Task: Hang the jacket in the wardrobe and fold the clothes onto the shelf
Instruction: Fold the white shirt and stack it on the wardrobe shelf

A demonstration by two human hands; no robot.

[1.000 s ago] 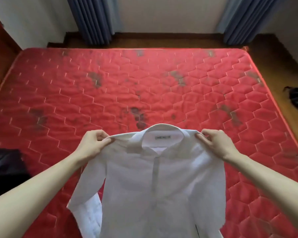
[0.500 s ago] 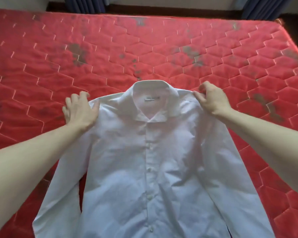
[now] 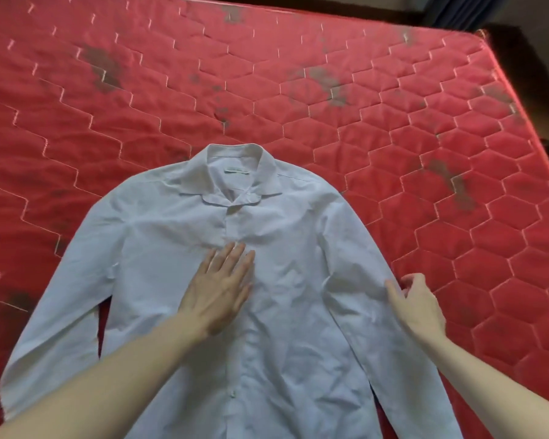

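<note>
White cotton, thin and lightly creased, makes up the shirt [image 3: 286, 280] that lies face up and spread flat on the bed, collar toward the far side and hem running off the near edge of the view. Its collar [image 3: 235, 172] is open, with a small label inside the neck, and a row of small buttons runs down the front placket. Both long sleeves angle outward from the shoulders, the left one with a narrow strip of red showing between it and the body of the shirt.

Under it, the mattress [image 3: 425, 153] is red quilted fabric stitched in a honeycomb of hexagons with pale thread, and several dark grey blotches mark its surface. Its right edge is piped, with dark floor beyond.

The left hand [image 3: 217, 289] lies flat on the chest of the shirt just left of the placket, fingers straight and together, palm down. The right hand [image 3: 415, 305] is at the outer edge of the right sleeve, fingers loosely curled and thumb against the cloth; whether it pinches the fabric or only touches it cannot be told.

Half a second ago both hands were up at the shoulders, each gripping the shirt beside the collar. Now they are lower, one on the chest and one on the sleeve, and the shirt sits nearer the view with its shoulders fully settled on the mattress.
</note>
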